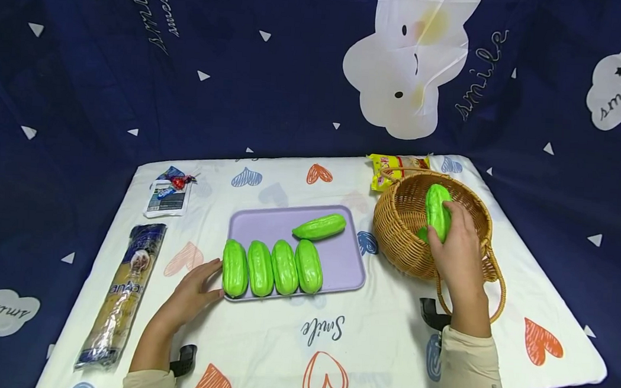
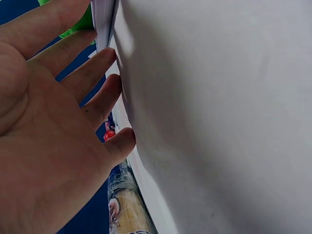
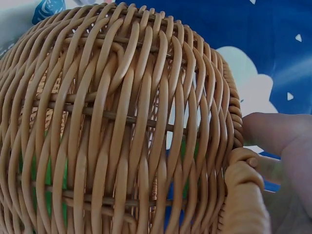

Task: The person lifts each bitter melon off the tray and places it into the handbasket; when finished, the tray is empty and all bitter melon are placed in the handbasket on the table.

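Observation:
My right hand (image 1: 461, 256) grips a green ridged bitter melon (image 1: 438, 203) at the mouth of a round wicker basket (image 1: 400, 244). Part of another green piece (image 1: 422, 233) shows inside, and green glimpses come through the weave in the right wrist view, where the basket wall hides most of the hand. A lilac tray (image 1: 340, 273) in the middle carries several more bitter melons (image 1: 284, 268) in an upright row, with one lying slantwise (image 1: 320, 226) behind them. My left hand (image 1: 192, 293), fingers spread and relaxed, rests by the tray's left edge.
A long pasta packet (image 1: 123, 295) lies at the left of the table. Behind it are a flat white packet (image 1: 167, 198) and a small red wrapper (image 1: 181, 181). A yellow snack bag (image 1: 383, 177) lies behind the basket, whose looped handle (image 1: 502, 295) hangs toward the front.

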The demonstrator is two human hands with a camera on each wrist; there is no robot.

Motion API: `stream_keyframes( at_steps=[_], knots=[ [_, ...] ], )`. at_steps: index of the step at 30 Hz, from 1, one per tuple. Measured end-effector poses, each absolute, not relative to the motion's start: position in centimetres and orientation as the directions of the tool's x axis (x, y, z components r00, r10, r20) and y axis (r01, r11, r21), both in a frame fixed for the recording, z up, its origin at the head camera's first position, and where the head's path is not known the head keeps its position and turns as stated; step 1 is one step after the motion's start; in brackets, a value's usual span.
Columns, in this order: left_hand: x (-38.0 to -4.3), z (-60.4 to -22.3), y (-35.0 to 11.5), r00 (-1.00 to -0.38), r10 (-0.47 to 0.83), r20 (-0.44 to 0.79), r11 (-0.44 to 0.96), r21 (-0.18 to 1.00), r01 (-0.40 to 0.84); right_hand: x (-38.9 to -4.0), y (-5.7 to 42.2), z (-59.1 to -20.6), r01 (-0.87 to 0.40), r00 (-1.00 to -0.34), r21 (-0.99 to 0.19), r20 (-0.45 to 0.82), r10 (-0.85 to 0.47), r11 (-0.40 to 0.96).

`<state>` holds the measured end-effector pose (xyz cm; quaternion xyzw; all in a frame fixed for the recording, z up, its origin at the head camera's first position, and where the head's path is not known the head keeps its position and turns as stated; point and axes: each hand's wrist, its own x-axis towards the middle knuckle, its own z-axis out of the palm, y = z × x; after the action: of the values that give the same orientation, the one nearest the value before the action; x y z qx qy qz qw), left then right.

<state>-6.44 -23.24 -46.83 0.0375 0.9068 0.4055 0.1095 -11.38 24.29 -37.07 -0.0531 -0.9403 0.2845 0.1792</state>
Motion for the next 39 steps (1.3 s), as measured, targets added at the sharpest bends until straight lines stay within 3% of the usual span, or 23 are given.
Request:
stream_keyframes(
  at_steps=[14,19,24,32,39],
  knots=[
    [-6.2,-46.8,-23.3,-0.970,0.145,-0.193,0.669,0.741,-0.047,-10.9,23.9,-37.3,0.004,-0.935,-0.568,0.289,0.204,0.823],
    [-6.2,-46.7,-23.3,-0.969,0.145,-0.201,0.668,0.742,-0.054,-10.5,22.1,-37.3,-0.118,-0.896,-0.569,0.413,0.159,0.814],
    [-6.3,-46.7,-23.4,-0.971,0.149,-0.189,0.664,0.746,-0.043,-10.1,18.4,-37.6,-0.282,-0.868,-0.541,0.496,0.031,0.792],
    [-6.6,-46.6,-23.3,-0.971,0.140,-0.195,0.660,0.749,-0.055,-9.9,12.6,-40.6,-0.426,-0.889,-0.496,0.385,-0.248,0.757],
    [-6.7,-46.7,-23.2,-0.969,0.138,-0.206,0.660,0.748,-0.065,-9.6,10.0,-43.4,-0.440,-0.898,-0.487,0.239,-0.370,0.755]
  ],
)
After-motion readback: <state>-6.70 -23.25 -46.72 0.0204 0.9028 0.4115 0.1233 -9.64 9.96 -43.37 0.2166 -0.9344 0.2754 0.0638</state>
